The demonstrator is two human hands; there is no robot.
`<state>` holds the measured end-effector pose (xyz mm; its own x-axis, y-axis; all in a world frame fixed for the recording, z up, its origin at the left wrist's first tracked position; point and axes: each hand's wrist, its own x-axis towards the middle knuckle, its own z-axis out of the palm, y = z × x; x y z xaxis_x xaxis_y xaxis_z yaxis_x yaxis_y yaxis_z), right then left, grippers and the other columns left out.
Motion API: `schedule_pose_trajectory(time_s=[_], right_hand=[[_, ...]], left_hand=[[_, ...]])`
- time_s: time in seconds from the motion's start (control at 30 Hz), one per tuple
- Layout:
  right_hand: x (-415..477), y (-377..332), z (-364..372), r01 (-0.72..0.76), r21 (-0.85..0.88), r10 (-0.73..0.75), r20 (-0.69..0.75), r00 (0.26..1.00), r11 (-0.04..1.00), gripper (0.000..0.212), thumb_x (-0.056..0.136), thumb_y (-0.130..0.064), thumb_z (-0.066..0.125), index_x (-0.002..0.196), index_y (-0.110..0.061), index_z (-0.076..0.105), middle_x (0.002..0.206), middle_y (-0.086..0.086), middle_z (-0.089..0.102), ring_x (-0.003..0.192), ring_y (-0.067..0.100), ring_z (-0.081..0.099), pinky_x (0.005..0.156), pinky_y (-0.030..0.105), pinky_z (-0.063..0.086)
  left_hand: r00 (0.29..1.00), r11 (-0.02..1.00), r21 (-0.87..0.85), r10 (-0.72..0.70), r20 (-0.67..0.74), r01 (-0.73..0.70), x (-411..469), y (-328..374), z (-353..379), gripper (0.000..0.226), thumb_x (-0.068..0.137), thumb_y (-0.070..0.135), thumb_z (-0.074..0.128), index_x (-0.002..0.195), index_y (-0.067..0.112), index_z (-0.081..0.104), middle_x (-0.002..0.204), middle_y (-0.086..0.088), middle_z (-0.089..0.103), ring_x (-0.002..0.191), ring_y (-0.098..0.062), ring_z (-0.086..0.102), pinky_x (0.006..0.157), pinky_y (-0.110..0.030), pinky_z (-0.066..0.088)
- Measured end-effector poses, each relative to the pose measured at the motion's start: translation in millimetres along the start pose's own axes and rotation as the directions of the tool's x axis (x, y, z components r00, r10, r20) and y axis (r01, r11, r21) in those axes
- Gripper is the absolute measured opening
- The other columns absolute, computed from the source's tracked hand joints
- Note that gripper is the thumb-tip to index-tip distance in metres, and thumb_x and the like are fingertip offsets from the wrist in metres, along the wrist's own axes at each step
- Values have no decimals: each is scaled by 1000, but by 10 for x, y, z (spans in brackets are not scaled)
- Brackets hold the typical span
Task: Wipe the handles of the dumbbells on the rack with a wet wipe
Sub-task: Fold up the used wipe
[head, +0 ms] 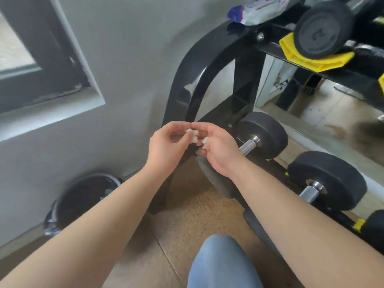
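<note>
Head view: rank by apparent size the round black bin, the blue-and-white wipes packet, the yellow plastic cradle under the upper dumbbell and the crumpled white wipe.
1. round black bin
2-3. yellow plastic cradle and blue-and-white wipes packet, alike; packet cropped, so unranked
4. crumpled white wipe

Rack frame (187, 86) glossy black metal; dumbbell handle (248, 145) shiny knurled metal; heads matt.

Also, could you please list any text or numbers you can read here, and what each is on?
Upper dumbbell, end face: a raised mark, perhaps "2", too blurred to confirm.
Wipes pack atop the rack: blue and red print, unreadable.
No other text visible.
</note>
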<state>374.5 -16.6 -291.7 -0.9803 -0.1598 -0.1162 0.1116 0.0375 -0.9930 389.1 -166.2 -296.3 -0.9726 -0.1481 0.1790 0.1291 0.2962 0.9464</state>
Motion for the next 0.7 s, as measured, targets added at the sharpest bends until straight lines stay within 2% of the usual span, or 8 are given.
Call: schedule_pose_trajectory(time_s=[0.07, 0.17, 0.27, 0.33, 0.4, 0.5, 0.57, 0.7], right_hand=[[65, -42, 302, 34, -114, -32, 25, 999, 993, 38, 103, -4, 47, 125, -29, 65, 118, -9, 65, 111, 15, 63, 95, 33, 58], [180, 9, 750, 60, -143, -45, 109, 993, 988, 33, 101, -9, 61, 128, -27, 64, 122, -9, 66, 111, 12, 66, 93, 28, 59], [240, 109, 1259, 77, -120, -51, 211, 976, 990, 32, 95, -1, 68, 119, -23, 67, 117, 0, 70, 107, 15, 70, 92, 34, 60], [236, 170, 1606, 44, -49, -29, 281, 959, 998, 28, 92, 3, 70, 110, -18, 69, 110, 9, 74, 102, 21, 73, 90, 40, 61], [218, 242, 1916, 22, -42, -6, 356, 934, 999, 23, 92, 2, 70, 106, -17, 71, 103, 10, 77, 98, 23, 75, 89, 42, 61], [171, 331, 2289, -22, -73, 55, 483, 874, 997, 24, 94, 3, 66, 105, -17, 73, 102, 6, 78, 98, 21, 75, 85, 38, 62], [139, 399, 2482, -49, -63, 76, 550, 832, 997, 24, 91, 0, 71, 109, -15, 74, 100, 4, 78, 98, 19, 74, 83, 34, 61], [181, 535, 2806, -27, -108, 73, 452, 889, 994, 16, 89, -4, 76, 104, -10, 74, 96, 8, 78, 89, 17, 75, 78, 31, 61]], left_hand=[[999, 999, 43, -22, -32, 23, -20, -53, -321, 14, 93, 26, 74, 95, 39, 74, 88, 17, 76, 84, -2, 73, 83, -36, 63], [992, 992, 86, -90, -85, 97, -119, -213, -826, 14, 90, 25, 76, 89, 39, 75, 82, 19, 76, 76, -1, 72, 76, -31, 61], [974, 981, 68, -173, -147, 184, -287, -393, -1350, 9, 85, 29, 78, 88, 37, 77, 84, 13, 78, 79, -9, 74, 78, -34, 61], [952, 970, 11, -237, -193, 244, -417, -509, -1658, 11, 88, 20, 79, 89, 31, 78, 84, 7, 78, 76, -9, 74, 74, -27, 60], [924, 954, -44, -299, -239, 297, -544, -631, -1919, 11, 91, 13, 77, 91, 24, 77, 82, 4, 78, 75, -8, 73, 68, -22, 59], [880, 938, -105, -347, -325, 331, -674, -830, -2244, 9, 90, 14, 78, 91, 22, 76, 81, 4, 78, 77, -7, 74, 65, -20, 58], [852, 926, -135, -378, -362, 353, -708, -945, -2398, 6, 89, 17, 80, 92, 21, 76, 83, 3, 78, 76, -7, 74, 65, -20, 58], [841, 899, -146, -437, -319, 412, -716, -1093, -2610, 11, 92, 18, 76, 103, 17, 76, 95, -3, 79, 87, -13, 77, 73, -26, 62]])
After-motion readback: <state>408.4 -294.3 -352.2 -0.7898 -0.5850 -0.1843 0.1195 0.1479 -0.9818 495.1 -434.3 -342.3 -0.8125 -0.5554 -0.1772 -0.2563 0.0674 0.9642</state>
